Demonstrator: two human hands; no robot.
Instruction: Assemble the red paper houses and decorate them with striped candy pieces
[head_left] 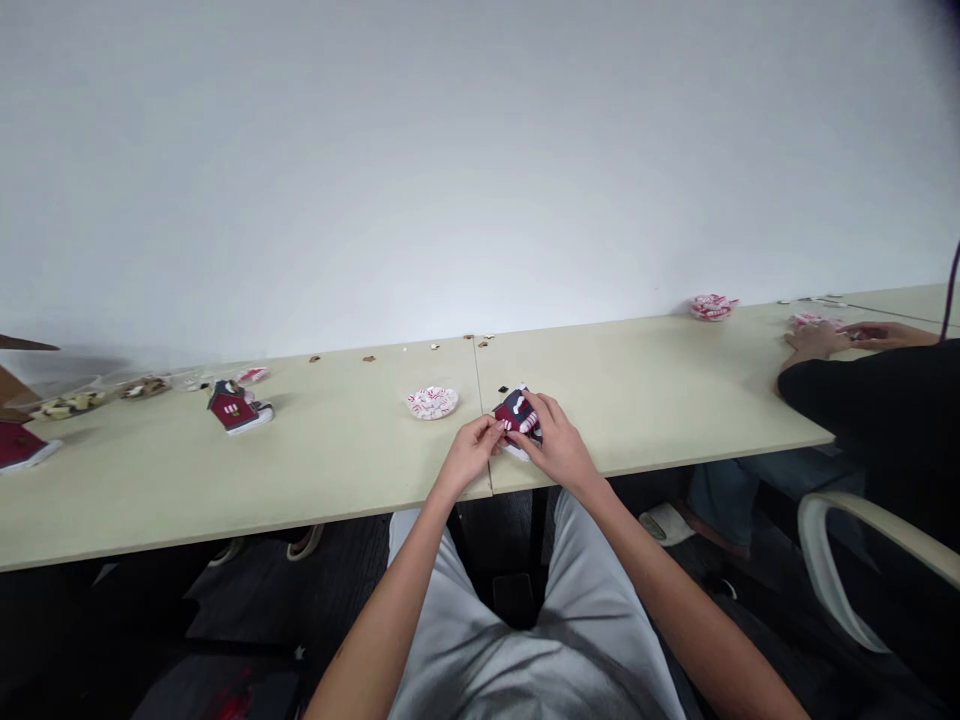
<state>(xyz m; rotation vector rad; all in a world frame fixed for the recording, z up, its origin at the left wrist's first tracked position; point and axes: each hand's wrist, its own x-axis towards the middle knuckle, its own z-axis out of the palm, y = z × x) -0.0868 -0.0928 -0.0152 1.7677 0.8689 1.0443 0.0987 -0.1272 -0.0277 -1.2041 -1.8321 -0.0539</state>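
Note:
A small dark-red model house [513, 408] with a grey roof and white base is tilted at the table's front edge. My right hand [556, 440] is closed around its right side and roof. At the house's lower left, my left hand [472, 450] pinches with its fingertips by a red-and-white striped bit; what it grips is too small to make out. Just behind the house lies a small black piece [503, 389]. To the left, a shallow bowl [432, 403] holds white pieces with red stripes.
Another model house [234, 405] stands left, with a further red house [22, 445] at the far left. Bags of small parts [71, 404] lie near the wall. A second bowl [712, 307] stands at the right, near a co-worker's hands [821, 338]. Brown bits [368, 358] lie along the back.

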